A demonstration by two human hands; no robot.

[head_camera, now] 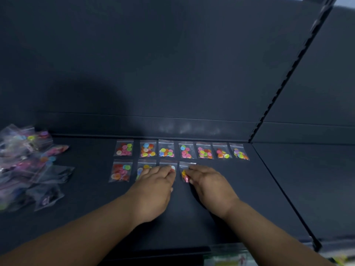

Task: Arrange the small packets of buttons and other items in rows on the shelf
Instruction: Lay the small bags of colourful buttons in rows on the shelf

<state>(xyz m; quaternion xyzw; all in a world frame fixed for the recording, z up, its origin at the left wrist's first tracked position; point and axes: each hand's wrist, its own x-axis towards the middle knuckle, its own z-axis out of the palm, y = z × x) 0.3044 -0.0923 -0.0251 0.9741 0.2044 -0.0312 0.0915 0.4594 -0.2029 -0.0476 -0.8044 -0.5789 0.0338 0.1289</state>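
Several clear packets of coloured buttons form a back row (181, 150) along the rear of the dark shelf (92, 162). A front row holds a red-button packet (120, 171) at the left and more packets to its right. My left hand (156, 185) lies palm down over the second packet and the third packet (169, 166), fingertips touching them. My right hand (206, 182) rests on the fourth packet (184, 170), its fingers covering the packet's right side. A loose heap of unsorted packets (26, 164) lies at the far left.
The shelf's back wall (172, 64) rises right behind the back row. A notched upright rail (288, 73) and a slanted divider edge (284, 189) bound the shelf on the right. Bare shelf surface lies to the right of my right hand and in front of both arms.
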